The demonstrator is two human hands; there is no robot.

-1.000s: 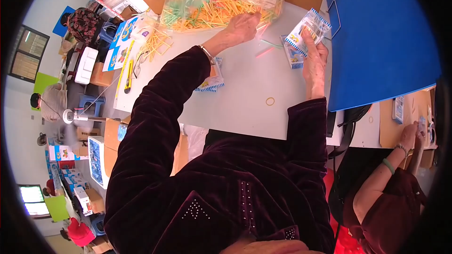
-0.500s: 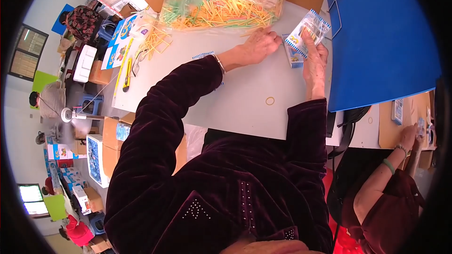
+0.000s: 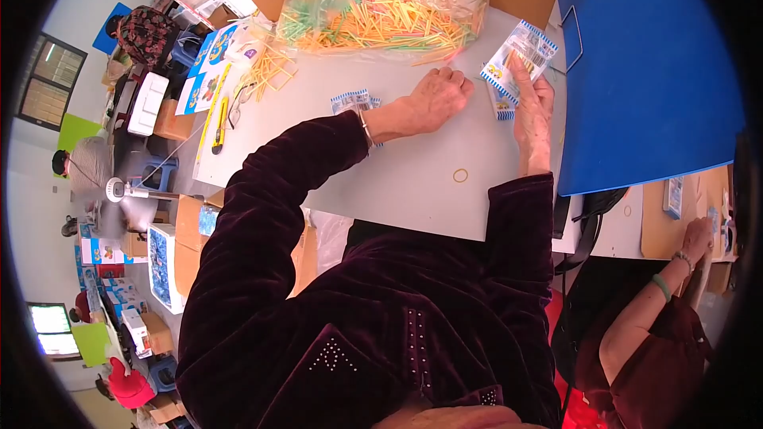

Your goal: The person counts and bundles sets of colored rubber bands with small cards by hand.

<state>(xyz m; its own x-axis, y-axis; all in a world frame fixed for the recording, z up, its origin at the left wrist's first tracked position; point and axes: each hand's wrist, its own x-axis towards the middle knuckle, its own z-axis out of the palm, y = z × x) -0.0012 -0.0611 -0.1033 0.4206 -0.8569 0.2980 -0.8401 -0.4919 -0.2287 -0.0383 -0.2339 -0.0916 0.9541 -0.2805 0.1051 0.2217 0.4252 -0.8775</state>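
— How many packets are there?
— One striped packet [image 3: 519, 52] is pinched in the right hand [image 3: 532, 107], at its twelve o'clock. A second packet [image 3: 502, 105] lies flat on the worktop [image 3: 413, 183], touching that hand at nine o'clock. The wrist stack [image 3: 354, 101] I can't count.
— And the left hand [image 3: 433, 99]?
— Curled into a fist on the worktop; whether it holds anything, I can't tell.
— Anything else?
— One rubber band [image 3: 460, 175] at its five o'clock, one bag of sticks [image 3: 381, 0] at eleven.
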